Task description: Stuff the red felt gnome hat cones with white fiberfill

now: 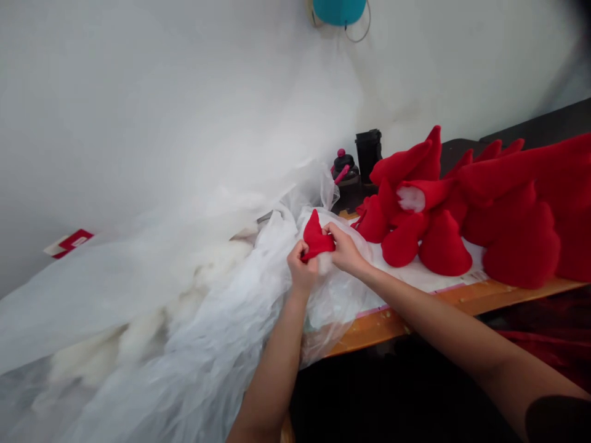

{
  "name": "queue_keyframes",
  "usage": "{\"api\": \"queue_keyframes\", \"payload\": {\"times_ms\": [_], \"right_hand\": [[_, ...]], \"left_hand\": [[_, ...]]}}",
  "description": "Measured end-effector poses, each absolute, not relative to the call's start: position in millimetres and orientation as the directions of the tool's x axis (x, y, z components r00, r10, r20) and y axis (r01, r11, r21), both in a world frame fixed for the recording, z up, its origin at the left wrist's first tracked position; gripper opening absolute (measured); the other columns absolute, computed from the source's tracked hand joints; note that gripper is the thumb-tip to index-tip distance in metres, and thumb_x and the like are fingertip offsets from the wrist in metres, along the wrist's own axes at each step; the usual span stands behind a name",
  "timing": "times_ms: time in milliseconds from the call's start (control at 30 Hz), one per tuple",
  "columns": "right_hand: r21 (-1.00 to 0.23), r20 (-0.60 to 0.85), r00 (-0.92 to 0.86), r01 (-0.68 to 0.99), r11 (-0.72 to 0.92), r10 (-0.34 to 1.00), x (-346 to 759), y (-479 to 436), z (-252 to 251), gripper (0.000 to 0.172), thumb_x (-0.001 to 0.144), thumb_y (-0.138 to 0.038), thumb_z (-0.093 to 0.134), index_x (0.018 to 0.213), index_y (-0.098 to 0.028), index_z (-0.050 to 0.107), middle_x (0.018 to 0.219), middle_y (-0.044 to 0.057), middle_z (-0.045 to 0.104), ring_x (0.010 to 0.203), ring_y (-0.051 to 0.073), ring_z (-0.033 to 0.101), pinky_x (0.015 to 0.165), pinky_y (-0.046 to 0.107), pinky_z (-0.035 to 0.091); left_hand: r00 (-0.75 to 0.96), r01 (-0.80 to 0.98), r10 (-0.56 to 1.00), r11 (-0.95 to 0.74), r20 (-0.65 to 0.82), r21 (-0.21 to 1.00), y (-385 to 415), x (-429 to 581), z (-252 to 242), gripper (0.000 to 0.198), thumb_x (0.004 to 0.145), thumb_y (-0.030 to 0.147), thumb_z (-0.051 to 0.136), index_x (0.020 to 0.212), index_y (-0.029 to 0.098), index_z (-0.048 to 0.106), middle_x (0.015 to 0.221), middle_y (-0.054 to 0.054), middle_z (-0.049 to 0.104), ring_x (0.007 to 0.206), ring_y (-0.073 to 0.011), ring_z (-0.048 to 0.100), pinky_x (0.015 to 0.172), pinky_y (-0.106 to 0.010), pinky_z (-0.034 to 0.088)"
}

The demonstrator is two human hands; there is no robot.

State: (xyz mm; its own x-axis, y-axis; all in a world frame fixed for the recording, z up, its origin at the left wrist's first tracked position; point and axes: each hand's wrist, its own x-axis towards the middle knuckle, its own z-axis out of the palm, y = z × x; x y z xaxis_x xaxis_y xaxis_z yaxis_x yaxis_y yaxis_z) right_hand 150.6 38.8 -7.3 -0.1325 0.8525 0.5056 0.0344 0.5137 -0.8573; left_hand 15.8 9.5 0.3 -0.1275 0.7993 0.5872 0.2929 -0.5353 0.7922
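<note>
Right up close, the right forearm reaches in from the bottom corner, a dark sleeve edge just showing, while the left forearm rises from below. Both meet at the small red felt cone, held in the air just above a big clear plastic bag. The left hand is curled closed around the cone's lower edge, its fingers wrapped tight. The right hand comes in from the other side, its fingers bent over the felt and pinching it. A white tuft of polyester stuffing pokes out below the cone, right by the hands. From this angle it looks as if the two grips are holding the cone's soft mouth in place around that tuft, though the fingers hide much of it.

More stuffing fills the bag, which spreads across the left of the view. Over on the wooden tabletop, plump red cones crowd together on a white sheet, heaped so they lean on one another, and one shows white filling at its open end. Behind them stand two dark containers, right up against the white wall.
</note>
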Motion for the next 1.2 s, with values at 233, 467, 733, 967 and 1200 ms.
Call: {"api": "queue_keyframes", "payload": {"times_ms": [233,467,733,967,1200], "right_hand": [[-0.869,0.493,0.022,-0.033,0.494,0.869,160.3,44.7,-3.8,0.028,0.060,-0.023,0.056,0.077,-0.024,0.035,0.075,-0.003,0.043,0.069,0.016,0.040,0.063,0.027,0.032],[-0.840,0.524,-0.098,0.106,0.532,0.846,154.7,34.7,-2.1,0.028,0.058,-0.018,0.048,0.083,-0.024,0.039,0.076,-0.002,0.048,0.071,0.018,0.045,0.064,0.028,0.036],[-0.838,0.510,0.021,0.237,0.491,0.860,156.1,30.4,-6.5,0.050,0.059,-0.012,0.046,0.106,-0.025,0.042,0.076,-0.003,0.053,0.061,0.018,0.049,0.062,0.028,0.037],[-0.822,0.531,-0.129,0.165,0.546,0.838,157.6,34.7,-4.3,0.051,0.061,-0.013,0.048,0.111,-0.026,0.044,0.082,-0.002,0.059,0.067,0.020,0.055,0.063,0.029,0.041],[-0.728,0.621,-0.055,0.329,0.601,0.782,155.0,27.6,-3.0,0.029,0.060,-0.012,0.053,0.086,-0.024,0.047,0.082,0.003,0.062,0.076,0.023,0.058,0.067,0.030,0.042]], "left_hand": [[0.007,0.132,0.880,-0.471,0.474,0.872,9.0,27.7,-3.1,0.049,0.065,0.017,0.072,0.104,0.024,0.043,0.105,-0.002,0.050,0.063,-0.0076,0.051,0.055,-0.022,0.037],[-0.224,0.416,0.809,-0.425,0.543,0.804,15.6,20.9,0.6,0.025,0.055,0.001,0.053,0.064,0.020,0.038,0.063,0.006,0.041,0.059,-0.0102,0.039,0.058,-0.023,0.028],[-0.264,0.520,0.727,-0.446,0.634,0.728,7.3,23.8,-1.7,0.029,0.057,-0.001,0.049,0.058,0.020,0.029,0.055,0.006,0.030,0.055,-0.0105,0.028,0.058,-0.026,0.023],[-0.154,0.172,0.857,-0.467,0.492,0.867,19.8,15.8,-1.9,0.041,0.058,0.016,0.069,0.096,0.020,0.054,0.088,0.000,0.059,0.068,-0.0130,0.053,0.061,-0.023,0.040],[-0.265,0.386,0.798,-0.427,0.541,0.818,7.5,23.4,5.7,0.021,0.065,0.014,0.064,0.064,0.019,0.044,0.058,0.006,0.045,0.057,-0.0103,0.039,0.056,-0.023,0.028]]}}
